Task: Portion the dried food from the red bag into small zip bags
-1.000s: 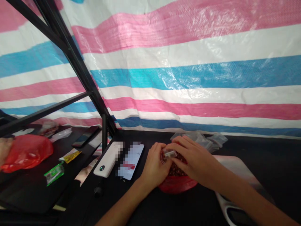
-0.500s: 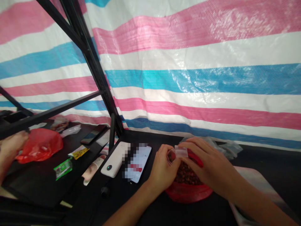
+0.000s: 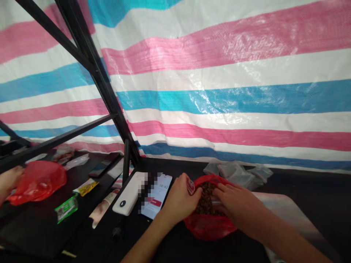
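Note:
A red plastic bag [image 3: 208, 228] full of small brown bits [image 3: 205, 197] sits open on the black table [image 3: 309, 182]. My left hand [image 3: 179, 201] is at the bag's left rim, pinching a small clear bag [image 3: 191, 186]. My right hand [image 3: 237, 206] reaches in from the right. Its fingertips are curled down into the brown bits, and what they hold is hidden.
A white power bank [image 3: 127, 193] and a phone [image 3: 159, 193] lie left of the bag. Several empty clear bags [image 3: 238, 171] are piled behind it, and a pale sheet [image 3: 287, 212] lies at right. Across a black frame post [image 3: 126, 157], another person's hand [image 3: 8, 179] touches a red bag [image 3: 38, 180] near snack packets [image 3: 65, 208].
My right hand has dropped from above the red bag down into the brown bits. The small clear bag has shifted left, to my left hand's fingers. The camera tilted slightly.

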Action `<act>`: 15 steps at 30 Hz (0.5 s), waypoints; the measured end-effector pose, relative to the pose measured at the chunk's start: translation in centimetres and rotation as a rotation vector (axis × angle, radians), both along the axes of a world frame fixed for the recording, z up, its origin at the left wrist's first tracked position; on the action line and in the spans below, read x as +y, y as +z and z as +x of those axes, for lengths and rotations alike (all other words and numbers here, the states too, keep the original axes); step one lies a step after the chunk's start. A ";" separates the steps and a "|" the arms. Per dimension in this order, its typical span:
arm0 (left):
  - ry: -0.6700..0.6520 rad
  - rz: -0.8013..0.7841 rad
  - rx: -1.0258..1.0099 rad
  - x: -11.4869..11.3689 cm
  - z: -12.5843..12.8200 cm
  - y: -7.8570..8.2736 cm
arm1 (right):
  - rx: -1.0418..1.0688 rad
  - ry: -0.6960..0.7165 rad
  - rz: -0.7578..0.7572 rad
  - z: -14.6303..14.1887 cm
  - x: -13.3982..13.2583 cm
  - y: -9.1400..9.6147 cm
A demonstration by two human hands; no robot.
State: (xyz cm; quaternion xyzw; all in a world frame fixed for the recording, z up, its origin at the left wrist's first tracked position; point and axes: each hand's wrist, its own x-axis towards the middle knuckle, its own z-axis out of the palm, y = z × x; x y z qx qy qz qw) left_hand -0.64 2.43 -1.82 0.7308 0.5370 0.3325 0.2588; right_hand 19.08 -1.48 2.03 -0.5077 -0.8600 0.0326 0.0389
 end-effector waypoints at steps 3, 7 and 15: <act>-0.112 -0.044 -0.024 0.3 0.1 -0.6 | -0.046 -0.024 -0.043 0.0 -0.1 0.2; -0.170 -0.094 -0.227 0.7 0.2 -0.6 | -0.154 -0.095 -0.084 0.0 -0.5 0.8; -0.261 -0.141 -0.350 0.7 0.2 -0.5 | -0.175 -0.139 -0.135 -0.8 -0.3 1.7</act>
